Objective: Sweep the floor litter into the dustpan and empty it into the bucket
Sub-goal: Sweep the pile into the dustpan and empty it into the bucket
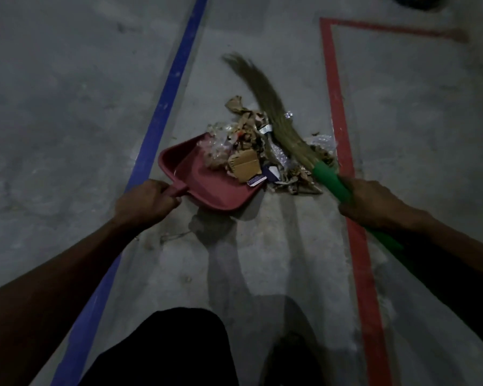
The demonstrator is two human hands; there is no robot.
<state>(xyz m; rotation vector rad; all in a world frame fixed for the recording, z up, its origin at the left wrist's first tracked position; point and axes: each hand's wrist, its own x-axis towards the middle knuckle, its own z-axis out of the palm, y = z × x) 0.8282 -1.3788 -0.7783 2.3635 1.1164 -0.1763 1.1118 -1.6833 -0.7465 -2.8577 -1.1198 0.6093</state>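
Underfoot, a grey concrete floor (262, 260) is seen, marked by a blue line (162, 107) on the left and a red line (338, 107) on the right. Between them a grass broom (273, 115) is laid across the litter (262, 146), its green handle (331, 179) gripped by the right hand (374, 204) with fingers wrapped round it. The red dustpan (207, 182) is tipped against the floor, its short handle clasped in the left hand (145, 204). Scraps of cardboard, paper and clear wrap are heaped at the pan's mouth, partly inside. Such litter is judged light and springy, easily scattered, so short, gentle strokes are advised; the soft bristles will bend. No bucket is shown.
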